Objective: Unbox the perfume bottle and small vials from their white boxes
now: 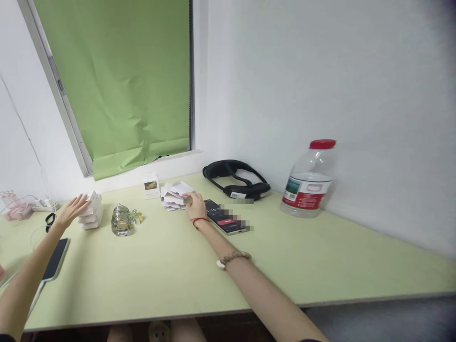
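Note:
My left hand [73,210] is open, fingers stretched out flat against the near left side of a stack of small white boxes [93,213]. Farther right, my right hand [196,207] is closed in a pinch at the right edge of a loose pile of opened white cardboard boxes [175,194]. What lies between its fingertips is too small and blurred to make out. Between the hands stands a clear ribbed glass jar [121,221], with small yellow-green translucent trinkets [136,217] beside it. A white box with a gold picture [151,186] stands upright behind.
A lit phone [226,216] lies just right of my right hand, before a black headset [238,180]. A large red-capped bottle [305,183] stands by the wall. Under my left forearm lies another phone [57,260] with a cable; a power strip [44,204] is behind.

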Motion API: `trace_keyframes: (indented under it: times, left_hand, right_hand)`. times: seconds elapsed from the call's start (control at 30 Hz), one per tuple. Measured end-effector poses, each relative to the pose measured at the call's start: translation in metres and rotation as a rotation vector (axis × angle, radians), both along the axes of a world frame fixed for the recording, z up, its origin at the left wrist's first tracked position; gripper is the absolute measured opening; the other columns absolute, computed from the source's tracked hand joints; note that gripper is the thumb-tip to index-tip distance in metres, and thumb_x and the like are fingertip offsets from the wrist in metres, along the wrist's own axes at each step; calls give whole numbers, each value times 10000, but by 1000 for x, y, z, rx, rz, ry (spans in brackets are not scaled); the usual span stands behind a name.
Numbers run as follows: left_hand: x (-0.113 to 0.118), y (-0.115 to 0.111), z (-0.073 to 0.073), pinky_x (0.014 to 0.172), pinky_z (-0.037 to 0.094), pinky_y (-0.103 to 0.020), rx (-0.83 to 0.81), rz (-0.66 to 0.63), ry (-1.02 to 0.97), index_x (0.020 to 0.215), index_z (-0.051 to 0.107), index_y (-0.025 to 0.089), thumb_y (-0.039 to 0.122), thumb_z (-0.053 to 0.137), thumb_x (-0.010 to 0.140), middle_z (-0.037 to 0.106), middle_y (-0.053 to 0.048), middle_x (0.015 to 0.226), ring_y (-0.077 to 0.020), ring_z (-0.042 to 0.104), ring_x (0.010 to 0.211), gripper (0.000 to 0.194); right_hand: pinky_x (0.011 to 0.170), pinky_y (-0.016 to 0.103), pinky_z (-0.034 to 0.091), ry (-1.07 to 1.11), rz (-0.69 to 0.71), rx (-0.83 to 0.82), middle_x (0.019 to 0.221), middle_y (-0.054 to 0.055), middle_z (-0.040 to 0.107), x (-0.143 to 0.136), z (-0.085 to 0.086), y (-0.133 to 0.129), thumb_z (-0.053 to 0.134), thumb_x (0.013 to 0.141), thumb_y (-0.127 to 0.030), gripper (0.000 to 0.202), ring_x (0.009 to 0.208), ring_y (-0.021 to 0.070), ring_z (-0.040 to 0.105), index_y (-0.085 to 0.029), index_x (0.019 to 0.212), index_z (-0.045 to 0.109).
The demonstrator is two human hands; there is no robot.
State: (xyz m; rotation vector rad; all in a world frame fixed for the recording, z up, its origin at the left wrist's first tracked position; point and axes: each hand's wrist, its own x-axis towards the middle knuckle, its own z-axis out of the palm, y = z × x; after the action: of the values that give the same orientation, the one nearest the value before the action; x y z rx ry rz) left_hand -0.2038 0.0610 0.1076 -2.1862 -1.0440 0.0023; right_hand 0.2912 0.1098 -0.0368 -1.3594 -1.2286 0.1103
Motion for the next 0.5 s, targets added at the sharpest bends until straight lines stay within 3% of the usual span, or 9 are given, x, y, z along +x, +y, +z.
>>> trace_keyframes:
  times: [0.17,0.27,0.37,0.43,0.5]
  left_hand:
    - [11,6,5,1143,241,-397,-29,33,7,1405,380,308,6,322,835,349,-22,1483,-188,243,1401,647]
    - [18,-3,3,1149,189,-477,56,99,-106,1429,320,340,17,284,851,331,-30,1492,-209,224,1407,663]
    - [33,-19,-1,1130,151,-554,196,255,-238,1449,306,208,-1,259,827,336,-115,1482,-266,218,1408,658]
    - [49,-28,-3,1081,264,-527,219,386,-304,1414,362,102,18,280,821,373,-190,1442,-319,280,1375,604]
    - [66,-33,-5,1026,337,-494,217,461,-362,1388,389,78,134,297,878,412,-195,1411,-349,334,1331,522]
  right_hand:
    - [768,314,458,3,-8,9,961,65,552,1,0,4,396,648,-23,386,812,173,552,-179,898,644]
    - [790,335,460,17,-19,11,959,77,553,3,1,6,425,697,-81,317,840,192,558,-176,913,637]
    - [813,348,456,40,-14,9,963,81,545,2,1,6,441,711,-119,282,851,197,557,-176,912,631]
    - [832,356,449,49,-1,9,954,81,538,0,0,4,443,706,-126,275,856,199,552,-174,903,629]
    - [864,366,436,44,13,18,939,80,532,-3,-1,2,445,697,-129,268,872,203,543,-172,890,627]
